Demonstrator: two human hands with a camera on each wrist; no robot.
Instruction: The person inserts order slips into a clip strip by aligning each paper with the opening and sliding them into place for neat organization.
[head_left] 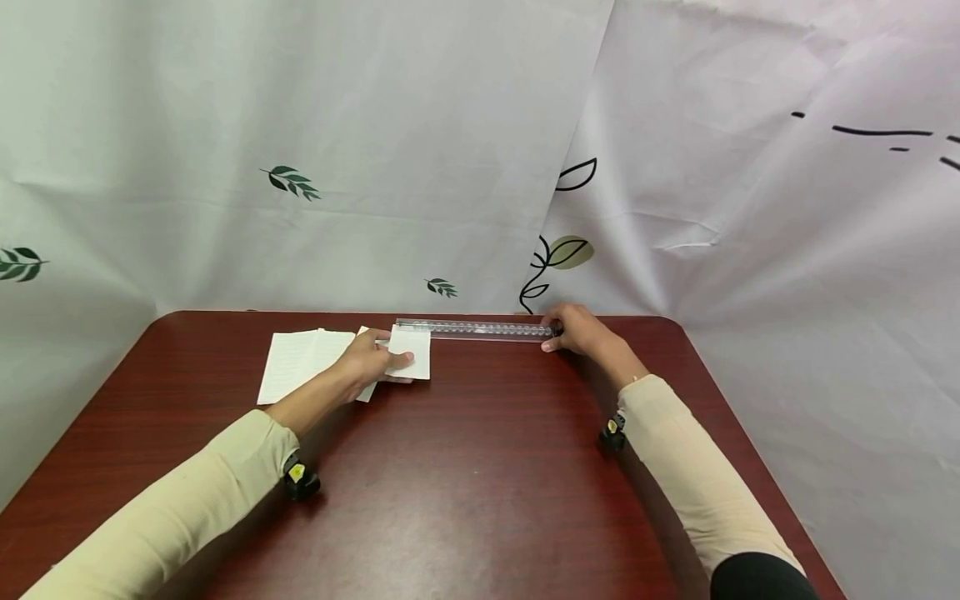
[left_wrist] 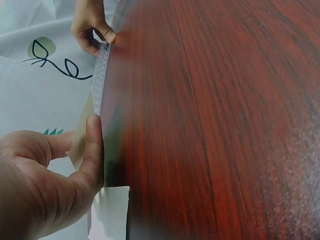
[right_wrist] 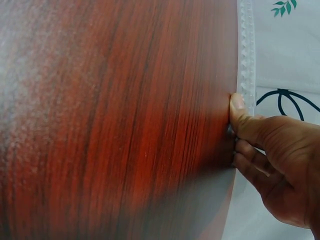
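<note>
The clear ruler (head_left: 476,329) lies along the far edge of the desk (head_left: 480,483), its left end over a small slip of paper (head_left: 411,352). The right hand (head_left: 577,327) pinches the ruler's right end between thumb and fingers. The left hand (head_left: 372,358) rests on the slip, thumb laid along it, pressing it down beside a lined sheet (head_left: 300,362). I'd worry the ruler could pivot: it is gripped only at one end, so a nudge might skew it off the slip or tip it over the desk's back edge.
</note>
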